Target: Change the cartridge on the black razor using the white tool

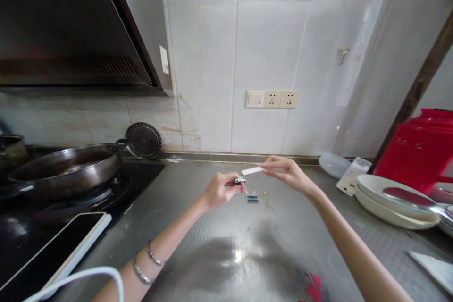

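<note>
Over the middle of the metal counter, my left hand (pixel 223 190) pinches a small black and silver piece (pixel 240 180) between thumb and fingers; its kind is too small to make out. My right hand (pixel 288 174) comes in from the other side, thumb and fingertips closed on the end of a slim white bar (pixel 252 171). The bar's free end points at the small piece and sits close above it; whether they touch I cannot tell. Below them on the counter lies a small teal and clear item (pixel 252 197).
A steel pan (pixel 71 170) stands on the stove at left, near a phone (pixel 53 250) and a white cable (pixel 95 271). White dishes (pixel 392 205), a patterned white carton (pixel 354 176) and a red container (pixel 417 146) stand at right. Wall sockets (pixel 281 99) are behind.
</note>
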Demonstrator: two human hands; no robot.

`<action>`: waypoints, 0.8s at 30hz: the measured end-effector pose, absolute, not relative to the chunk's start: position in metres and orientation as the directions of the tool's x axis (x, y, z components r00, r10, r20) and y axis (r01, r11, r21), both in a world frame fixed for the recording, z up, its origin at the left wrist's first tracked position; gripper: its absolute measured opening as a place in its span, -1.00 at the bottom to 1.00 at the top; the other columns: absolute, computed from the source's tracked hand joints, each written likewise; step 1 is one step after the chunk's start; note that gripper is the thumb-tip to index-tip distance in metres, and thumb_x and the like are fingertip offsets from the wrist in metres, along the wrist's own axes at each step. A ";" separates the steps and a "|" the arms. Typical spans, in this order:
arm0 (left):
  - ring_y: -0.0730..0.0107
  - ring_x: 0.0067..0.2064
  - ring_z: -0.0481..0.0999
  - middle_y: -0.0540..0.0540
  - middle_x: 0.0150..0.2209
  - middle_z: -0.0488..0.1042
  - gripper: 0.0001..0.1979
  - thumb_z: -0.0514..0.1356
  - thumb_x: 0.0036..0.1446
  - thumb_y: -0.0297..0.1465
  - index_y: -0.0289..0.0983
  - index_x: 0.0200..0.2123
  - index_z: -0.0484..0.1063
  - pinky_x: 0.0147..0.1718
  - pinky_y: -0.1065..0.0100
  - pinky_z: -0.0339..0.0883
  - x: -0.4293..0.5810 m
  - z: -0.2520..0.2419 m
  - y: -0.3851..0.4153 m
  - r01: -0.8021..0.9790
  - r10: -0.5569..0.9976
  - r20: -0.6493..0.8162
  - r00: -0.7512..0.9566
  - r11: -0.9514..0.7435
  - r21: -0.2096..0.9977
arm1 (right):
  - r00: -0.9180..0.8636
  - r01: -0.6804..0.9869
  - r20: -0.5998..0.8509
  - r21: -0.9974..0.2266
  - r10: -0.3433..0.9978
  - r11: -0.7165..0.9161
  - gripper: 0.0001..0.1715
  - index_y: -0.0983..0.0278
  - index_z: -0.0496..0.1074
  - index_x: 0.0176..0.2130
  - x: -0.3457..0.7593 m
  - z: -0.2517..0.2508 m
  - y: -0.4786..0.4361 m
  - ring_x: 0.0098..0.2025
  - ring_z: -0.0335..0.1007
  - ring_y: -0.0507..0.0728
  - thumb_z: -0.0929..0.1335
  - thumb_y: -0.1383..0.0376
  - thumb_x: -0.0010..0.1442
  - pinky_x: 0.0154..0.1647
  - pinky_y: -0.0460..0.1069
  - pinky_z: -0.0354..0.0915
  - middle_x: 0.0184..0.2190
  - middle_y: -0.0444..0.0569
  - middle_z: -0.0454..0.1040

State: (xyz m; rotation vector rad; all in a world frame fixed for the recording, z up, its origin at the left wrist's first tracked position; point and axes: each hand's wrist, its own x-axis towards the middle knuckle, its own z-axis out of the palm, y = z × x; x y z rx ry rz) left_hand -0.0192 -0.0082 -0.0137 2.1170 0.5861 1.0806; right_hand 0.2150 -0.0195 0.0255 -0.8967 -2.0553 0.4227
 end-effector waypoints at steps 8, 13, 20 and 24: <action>0.41 -0.38 0.51 -0.07 -0.46 0.51 -0.88 0.17 0.05 -0.38 -0.33 -0.43 0.41 -0.33 0.43 0.38 -0.020 -0.013 -0.007 0.088 0.650 0.533 0.541 -0.674 0.734 | -0.429 0.400 0.552 -0.593 0.715 0.699 -0.66 0.22 0.53 -0.16 0.213 0.025 -0.020 -0.34 0.30 0.08 0.35 0.13 0.10 -0.30 -0.04 0.21 -0.40 -0.03 0.41; 0.41 -0.38 0.51 -0.08 -0.47 0.51 -0.86 0.17 0.05 -0.37 -0.34 -0.45 0.40 -0.34 0.41 0.38 -0.021 -0.013 -0.007 0.078 0.663 0.521 0.538 -0.654 0.752 | -0.398 0.383 0.561 -0.617 0.726 0.687 -0.65 0.23 0.52 -0.14 0.216 0.028 -0.022 -0.33 0.30 0.08 0.36 0.14 0.10 -0.29 -0.03 0.21 -0.38 -0.02 0.42; 0.42 -0.39 0.50 -0.07 -0.47 0.51 -0.88 0.17 0.05 -0.38 -0.33 -0.44 0.39 -0.33 0.42 0.38 -0.020 -0.014 -0.007 0.084 0.664 0.512 0.546 -0.651 0.755 | -0.440 0.421 0.556 -0.566 0.706 0.708 -0.65 0.20 0.52 -0.14 0.215 0.031 -0.024 -0.34 0.32 0.09 0.34 0.12 0.12 -0.29 -0.02 0.23 -0.39 -0.01 0.43; 0.41 -0.39 0.51 -0.08 -0.47 0.51 -0.87 0.17 0.05 -0.37 -0.33 -0.45 0.39 -0.34 0.41 0.37 -0.020 -0.014 -0.007 0.084 0.674 0.500 0.544 -0.637 0.767 | -0.422 0.464 0.570 -0.532 0.705 0.708 -0.64 0.20 0.53 -0.14 0.216 0.032 -0.025 -0.34 0.32 0.09 0.33 0.11 0.12 -0.29 -0.02 0.24 -0.40 -0.01 0.43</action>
